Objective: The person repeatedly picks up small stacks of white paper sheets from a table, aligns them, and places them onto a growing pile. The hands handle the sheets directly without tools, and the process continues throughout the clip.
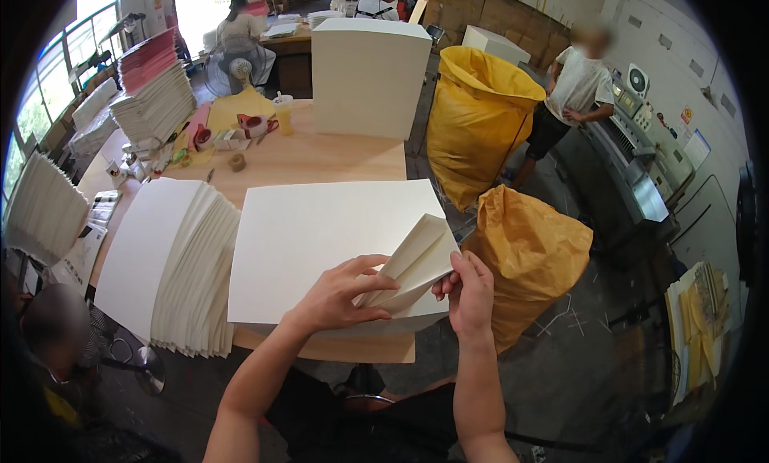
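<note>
Over the right front corner of a tall white paper stack [320, 223], several cream-white sheets of paper [418, 259] are bent up, and a gap shows between them. My right hand [471, 291] pinches their right edge between thumb and curled fingers. From the left, my left hand [344, 291] has its fingers on the near left edge of the same sheets, with the thumb partly tucked behind. Left of the stack, a fanned pile of folded white sheets [172, 263] leans across the table's front edge.
Beyond my stack, another tall white stack [368, 78] stands on the wooden table [280, 163]. Tape rolls, a drink cup [283, 114] and tools lie at the back left. Two yellow sacks [481, 118] stand right. People sit at the back and left; one stands by a machine [633, 142].
</note>
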